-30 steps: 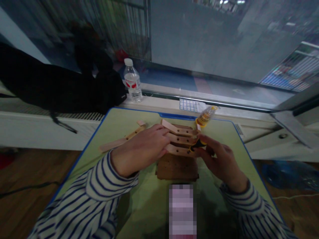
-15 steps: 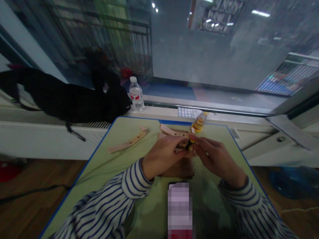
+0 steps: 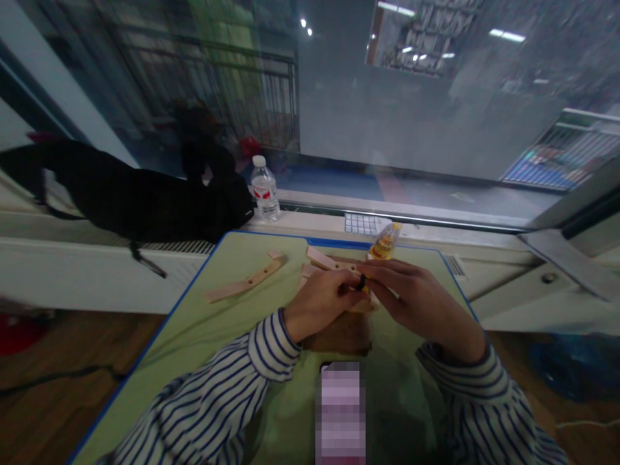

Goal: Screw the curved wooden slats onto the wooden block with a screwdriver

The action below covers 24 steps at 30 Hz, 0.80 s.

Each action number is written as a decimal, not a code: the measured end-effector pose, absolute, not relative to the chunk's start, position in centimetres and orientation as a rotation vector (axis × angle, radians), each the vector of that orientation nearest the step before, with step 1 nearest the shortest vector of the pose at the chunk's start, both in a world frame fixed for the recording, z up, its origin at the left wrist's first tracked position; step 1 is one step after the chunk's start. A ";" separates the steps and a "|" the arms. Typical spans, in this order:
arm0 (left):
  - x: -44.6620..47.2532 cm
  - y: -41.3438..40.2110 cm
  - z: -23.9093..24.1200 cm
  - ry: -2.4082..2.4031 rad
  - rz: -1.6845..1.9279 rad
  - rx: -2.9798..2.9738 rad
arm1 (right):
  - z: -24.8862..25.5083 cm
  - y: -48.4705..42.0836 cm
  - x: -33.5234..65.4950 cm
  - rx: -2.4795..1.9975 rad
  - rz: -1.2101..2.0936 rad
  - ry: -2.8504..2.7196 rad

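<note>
Head view: toward the far edge of the counter (image 3: 213, 336), the left hand (image 3: 322, 302) has its grip clenched on the stacked wooden slats (image 3: 325, 261), above a brown board (image 3: 339, 337). The right hand (image 3: 417, 302) has its grip pinching a small black-and-yellow tool (image 3: 362, 283) against the left fingertips. A loose slat (image 3: 245, 283) lies nearer the left edge.

Mid-frame, stacked wooden slats (image 3: 329, 261) lie on the surface (image 3: 217, 323), with a flat board (image 3: 339, 336) just below them. A lone slat (image 3: 245, 282) lies to their left and a small bottle (image 3: 385, 242) to their upper right. Behind, on the sill (image 3: 314, 219), a water bottle (image 3: 265, 188) stands right of a bag (image 3: 145, 200).
</note>
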State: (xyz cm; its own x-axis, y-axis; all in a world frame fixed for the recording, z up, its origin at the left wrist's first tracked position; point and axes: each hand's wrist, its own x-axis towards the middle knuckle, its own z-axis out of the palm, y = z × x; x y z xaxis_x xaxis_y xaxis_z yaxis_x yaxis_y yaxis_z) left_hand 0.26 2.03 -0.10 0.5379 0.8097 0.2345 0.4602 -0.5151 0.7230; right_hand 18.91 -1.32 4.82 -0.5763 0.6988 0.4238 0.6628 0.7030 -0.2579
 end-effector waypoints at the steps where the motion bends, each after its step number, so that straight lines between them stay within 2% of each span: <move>1: 0.2 2.0 -0.1 1.021 0.755 2.174 | 4.9 -1.3 18.9 -1.039 0.111 -2.412; 14: -0.6 1.9 1.0 0.717 0.719 2.196 | 4.9 -1.5 18.6 -1.055 0.097 -2.413; 24: 0.2 1.6 -0.2 0.960 0.747 2.164 | 4.9 -1.5 18.5 -1.126 0.159 -2.387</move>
